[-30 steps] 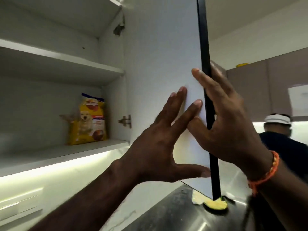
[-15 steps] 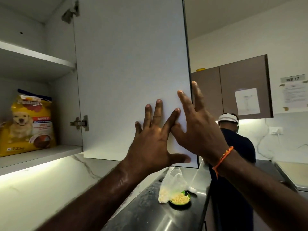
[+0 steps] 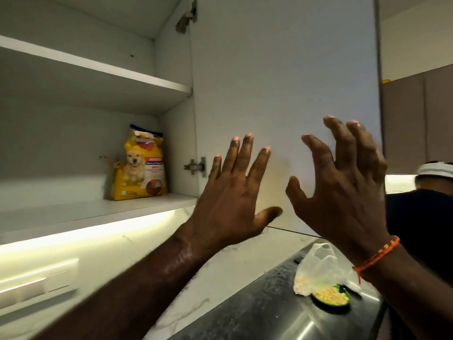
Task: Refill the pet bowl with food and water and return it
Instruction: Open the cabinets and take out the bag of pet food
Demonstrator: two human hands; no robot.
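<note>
1. The wall cabinet (image 3: 93,77) stands open and fills the left half of the view, with two white shelves inside and a lit strip under its bottom board.
2. The cabinet door (image 3: 282,82) is swung out to the right of the opening, its white inner face toward the camera, and two metal hinges show on its left edge.
3. The dark counter (image 3: 257,312) runs along the bottom right, below the door.
4. The left hand (image 3: 232,192) is open, fingers spread and straight, raised in front of the lower part of the door. I cannot tell if the palm touches the door.
5. The right hand (image 3: 343,187) is also open, fingers bent a little and holding nothing, just beside the left hand near the free edge of the door. It has an orange thread bracelet (image 3: 377,253) on the wrist.
6. The yellow pet food bag (image 3: 139,165) stands upright on the lower shelf, at its right end, near the lower hinge.
7. A thin plastic bag (image 3: 316,268) lies on the counter, touching the bowl.
8. The green pet bowl (image 3: 331,296) sits on the counter under the right wrist, with pale food in it.
</note>
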